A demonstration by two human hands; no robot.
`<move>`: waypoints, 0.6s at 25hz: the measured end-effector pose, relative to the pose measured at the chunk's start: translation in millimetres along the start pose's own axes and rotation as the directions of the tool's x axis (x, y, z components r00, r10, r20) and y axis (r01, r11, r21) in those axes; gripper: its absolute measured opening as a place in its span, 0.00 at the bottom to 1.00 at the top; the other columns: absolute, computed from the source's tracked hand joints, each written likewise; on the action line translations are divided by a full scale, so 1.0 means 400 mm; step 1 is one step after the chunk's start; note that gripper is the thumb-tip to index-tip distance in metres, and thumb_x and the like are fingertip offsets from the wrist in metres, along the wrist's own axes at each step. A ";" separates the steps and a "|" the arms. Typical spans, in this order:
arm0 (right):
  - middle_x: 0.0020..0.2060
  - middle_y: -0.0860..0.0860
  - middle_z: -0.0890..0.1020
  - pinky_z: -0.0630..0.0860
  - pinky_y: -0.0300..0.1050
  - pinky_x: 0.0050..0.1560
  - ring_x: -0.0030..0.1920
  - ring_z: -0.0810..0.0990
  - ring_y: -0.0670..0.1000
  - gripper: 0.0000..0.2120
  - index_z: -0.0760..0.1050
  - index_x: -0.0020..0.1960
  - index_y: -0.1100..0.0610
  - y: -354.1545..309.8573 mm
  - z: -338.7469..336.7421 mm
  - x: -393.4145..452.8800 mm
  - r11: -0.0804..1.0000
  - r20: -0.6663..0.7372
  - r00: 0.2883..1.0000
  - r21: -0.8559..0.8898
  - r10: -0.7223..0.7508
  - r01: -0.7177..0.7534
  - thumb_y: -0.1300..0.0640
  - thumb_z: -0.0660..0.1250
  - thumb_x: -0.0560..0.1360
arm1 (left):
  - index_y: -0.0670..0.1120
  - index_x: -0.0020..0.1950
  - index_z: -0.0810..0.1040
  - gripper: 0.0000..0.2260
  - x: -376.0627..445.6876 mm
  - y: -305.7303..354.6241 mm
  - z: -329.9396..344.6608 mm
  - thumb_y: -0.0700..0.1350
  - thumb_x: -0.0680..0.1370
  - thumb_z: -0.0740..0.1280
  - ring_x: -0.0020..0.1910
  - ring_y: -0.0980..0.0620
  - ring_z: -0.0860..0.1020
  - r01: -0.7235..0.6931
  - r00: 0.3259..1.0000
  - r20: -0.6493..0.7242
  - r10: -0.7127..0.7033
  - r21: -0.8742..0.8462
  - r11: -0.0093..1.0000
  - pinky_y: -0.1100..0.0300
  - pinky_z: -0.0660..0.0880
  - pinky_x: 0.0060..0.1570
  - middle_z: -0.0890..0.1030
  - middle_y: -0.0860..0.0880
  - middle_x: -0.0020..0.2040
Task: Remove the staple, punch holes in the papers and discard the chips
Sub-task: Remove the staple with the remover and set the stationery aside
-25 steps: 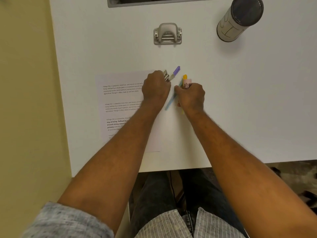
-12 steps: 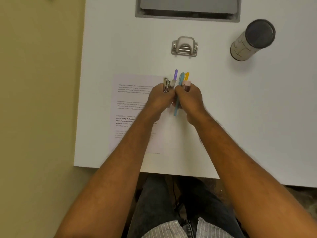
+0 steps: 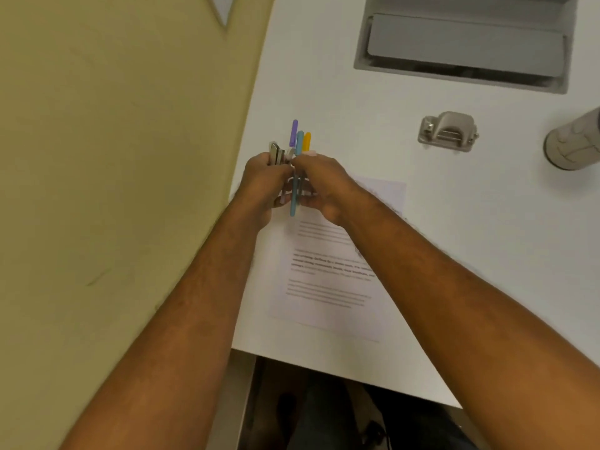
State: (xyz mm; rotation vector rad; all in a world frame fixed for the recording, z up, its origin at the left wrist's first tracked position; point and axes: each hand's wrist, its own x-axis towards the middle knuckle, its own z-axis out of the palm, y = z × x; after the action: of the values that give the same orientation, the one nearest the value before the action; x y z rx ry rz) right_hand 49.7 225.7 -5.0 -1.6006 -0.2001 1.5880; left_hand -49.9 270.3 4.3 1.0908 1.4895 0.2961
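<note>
Papers, a white printed sheaf (image 3: pixel 328 280), lie flat on the white counter (image 3: pixel 470 222), their top edge hidden under both hands. One grey metal hole punch (image 3: pixel 448 132) sits well apart, beyond them. Left hand (image 3: pixel 264 180) fingers clamp a silver metal tool (image 3: pixel 276 153), too blurred to identify. Right hand (image 3: pixel 319 178) fingers close round three pens (image 3: pixel 299 142): purple, blue, yellow. One grey cylinder (image 3: pixel 573 144) is cut off at the right.

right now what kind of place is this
Probably an office desk or workstation. A white desk has a grey cable hatch set into it, a hole punch stands on it, a printed paper lies near the edge, and the hands hold pens.
</note>
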 end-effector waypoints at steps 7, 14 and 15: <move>0.53 0.62 0.84 0.82 0.52 0.54 0.50 0.82 0.57 0.12 0.79 0.65 0.64 -0.022 0.089 0.130 0.966 -0.088 0.996 -0.258 -0.016 -0.008 0.66 0.64 0.83 | 0.42 0.49 0.81 0.09 0.136 -0.009 -0.050 0.31 0.78 0.64 0.38 0.47 0.79 0.049 0.996 -0.078 -0.045 0.049 0.998 0.64 0.73 0.29 0.80 0.45 0.39; 0.52 0.61 0.84 0.86 0.53 0.58 0.51 0.86 0.58 0.14 0.80 0.62 0.64 -0.029 0.080 0.148 0.902 -0.181 0.983 -0.430 -0.042 -0.041 0.62 0.72 0.78 | 0.36 0.54 0.82 0.08 0.171 -0.040 -0.046 0.34 0.76 0.69 0.44 0.39 0.83 0.029 0.984 -0.178 0.025 0.294 0.955 0.49 0.81 0.42 0.85 0.34 0.51; 0.53 0.61 0.85 0.86 0.57 0.58 0.53 0.87 0.59 0.14 0.81 0.62 0.64 -0.030 0.078 0.147 0.900 -0.193 0.979 -0.435 -0.065 -0.026 0.60 0.73 0.78 | 0.37 0.55 0.82 0.08 0.171 -0.039 -0.044 0.36 0.77 0.71 0.47 0.40 0.84 0.028 0.982 -0.187 0.040 0.347 0.937 0.48 0.82 0.44 0.85 0.37 0.51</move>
State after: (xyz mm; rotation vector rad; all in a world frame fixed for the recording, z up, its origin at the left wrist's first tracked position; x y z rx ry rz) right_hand 38.1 284.9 -35.9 -2.0855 -0.4877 1.4137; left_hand -62.5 320.6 -46.1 1.3794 1.7553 0.1453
